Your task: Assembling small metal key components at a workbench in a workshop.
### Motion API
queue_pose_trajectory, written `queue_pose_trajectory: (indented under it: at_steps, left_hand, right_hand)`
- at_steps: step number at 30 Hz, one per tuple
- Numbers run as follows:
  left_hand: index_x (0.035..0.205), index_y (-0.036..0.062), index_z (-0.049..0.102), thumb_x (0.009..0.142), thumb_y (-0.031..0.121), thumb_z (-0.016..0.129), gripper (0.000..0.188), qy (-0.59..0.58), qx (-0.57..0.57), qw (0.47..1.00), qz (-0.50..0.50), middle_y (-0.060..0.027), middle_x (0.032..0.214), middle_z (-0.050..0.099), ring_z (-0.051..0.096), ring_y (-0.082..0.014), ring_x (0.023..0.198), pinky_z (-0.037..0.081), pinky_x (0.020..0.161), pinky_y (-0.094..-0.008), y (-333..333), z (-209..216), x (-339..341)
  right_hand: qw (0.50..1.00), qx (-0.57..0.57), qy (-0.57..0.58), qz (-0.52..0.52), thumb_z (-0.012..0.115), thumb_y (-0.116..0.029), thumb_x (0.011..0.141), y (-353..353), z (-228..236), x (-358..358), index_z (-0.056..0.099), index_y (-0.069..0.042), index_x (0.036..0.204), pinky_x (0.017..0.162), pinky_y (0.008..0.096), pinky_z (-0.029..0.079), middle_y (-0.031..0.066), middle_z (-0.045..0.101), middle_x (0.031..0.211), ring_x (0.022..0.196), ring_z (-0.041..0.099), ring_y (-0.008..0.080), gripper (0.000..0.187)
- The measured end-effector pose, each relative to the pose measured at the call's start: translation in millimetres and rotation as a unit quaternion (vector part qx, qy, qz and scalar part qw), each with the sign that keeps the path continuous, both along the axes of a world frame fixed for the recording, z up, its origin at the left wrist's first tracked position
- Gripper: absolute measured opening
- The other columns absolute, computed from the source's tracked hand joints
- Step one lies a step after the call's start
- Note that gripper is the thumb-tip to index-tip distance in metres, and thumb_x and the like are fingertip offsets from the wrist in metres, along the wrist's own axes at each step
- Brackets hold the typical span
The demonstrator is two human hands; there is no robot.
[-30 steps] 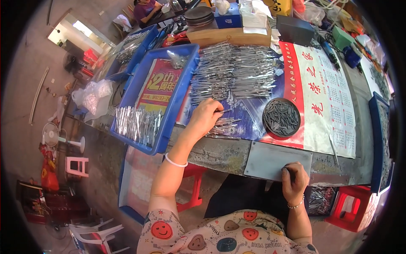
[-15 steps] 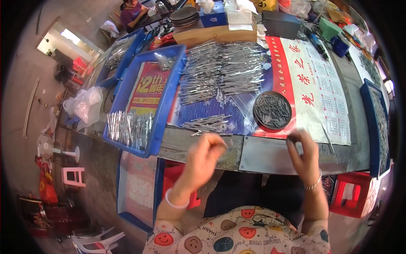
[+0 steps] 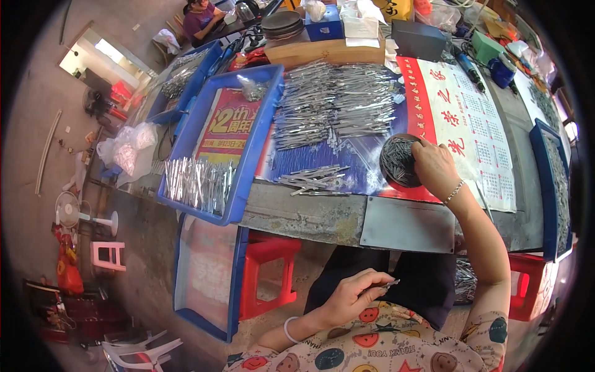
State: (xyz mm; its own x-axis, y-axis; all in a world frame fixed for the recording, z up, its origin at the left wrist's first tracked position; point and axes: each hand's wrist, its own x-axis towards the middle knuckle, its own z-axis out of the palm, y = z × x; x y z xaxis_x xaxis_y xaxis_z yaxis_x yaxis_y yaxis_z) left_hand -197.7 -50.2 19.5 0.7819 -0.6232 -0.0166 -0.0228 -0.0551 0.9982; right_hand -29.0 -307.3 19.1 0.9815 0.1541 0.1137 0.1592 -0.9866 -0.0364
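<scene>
My left hand [image 3: 358, 294] is low in front of my lap, below the table edge. Its thumb and fingers pinch a small silvery metal piece [image 3: 390, 284]. At the right side of a round dark bowl [image 3: 383, 168], my right hand [image 3: 435, 166] reaches over the rim with bent fingers pressed together. Its fingertips are partly hidden, so what they grip cannot be made out. Small dark metal pieces [image 3: 400, 155] fill the bowl. Left of it, a loose little heap of slim metal parts [image 3: 316, 178] lies near the table's front edge. Behind stand dense rows of similar parts [image 3: 338, 102].
A blue tray [image 3: 246, 167] holding upright metal parts stands on the left, another blue tray [image 3: 548, 186] at the far right. A metal plate [image 3: 406, 226] lies at the table's front edge, below a calendar sheet [image 3: 480, 149]. Under the table is a red stool [image 3: 273, 273]. A person [image 3: 201, 22] sits far back.
My right hand has moved forward from the table edge to the bowl. My left hand has dropped back to my lap, where a metal piece shows in its fingers.
</scene>
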Motion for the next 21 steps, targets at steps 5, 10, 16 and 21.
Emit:
queue_pose_trajectory:
  at_steps: [5, 10, 16, 21]
  left_hand:
    - [0.111, -0.0007, 0.059, 0.089, 0.002, 0.06, 0.022, -0.037, -0.019, 0.999, 0.023, -0.007, 0.095, 0.06, 0.06, -0.0123, 0.082, 0.048, 0.072, -0.0236, -4, 6, 4]
    - [0.11, -0.0008, 0.06, 0.089, 0.002, 0.06, 0.021, -0.027, -0.046, 0.998, 0.034, -0.0069, 0.095, 0.061, 0.059, -0.0129, 0.082, 0.048, 0.072, -0.0239, -13, 6, 4]
    - [0.11, -0.0007, 0.06, 0.089, 0.001, 0.06, 0.02, -0.023, -0.05, 0.998, 0.022, -0.0066, 0.093, 0.06, 0.058, -0.0129, 0.081, 0.047, 0.072, -0.0237, -19, 2, 2]
    - [0.109, -0.0011, 0.06, 0.09, 0.001, 0.058, 0.019, -0.025, -0.048, 0.998, 0.041, -0.0069, 0.092, 0.059, 0.057, -0.0127, 0.078, 0.046, 0.068, -0.0239, -23, 7, 6]
  right_hand:
    - [0.999, 0.043, -0.01, 0.007, 0.054, -0.003, 0.076, -2, -1, 2, 0.053, -0.002, 0.084, 0.073, 0.0436, 0.044, 0.0166, 0.06, 0.082, 0.08, 0.059, 0.0346, 0.008]
    - [0.982, 0.172, -0.07, 0.035, 0.058, -0.002, 0.077, -13, -1, -2, 0.05, 0.001, 0.088, 0.067, 0.0457, 0.045, 0.02, 0.059, 0.081, 0.079, 0.058, 0.0396, 0.014]
    - [0.964, 0.259, -0.053, 0.011, 0.062, -0.006, 0.08, -13, 6, -2, 0.05, 0.0, 0.088, 0.067, 0.0455, 0.046, 0.0206, 0.061, 0.077, 0.076, 0.059, 0.0404, 0.016]
    - [0.937, 0.347, 0.001, -0.034, 0.06, -0.001, 0.081, -10, 20, -10, 0.052, 0.002, 0.09, 0.063, 0.0307, 0.046, 0.0132, 0.059, 0.069, 0.063, 0.058, 0.023, 0.012]
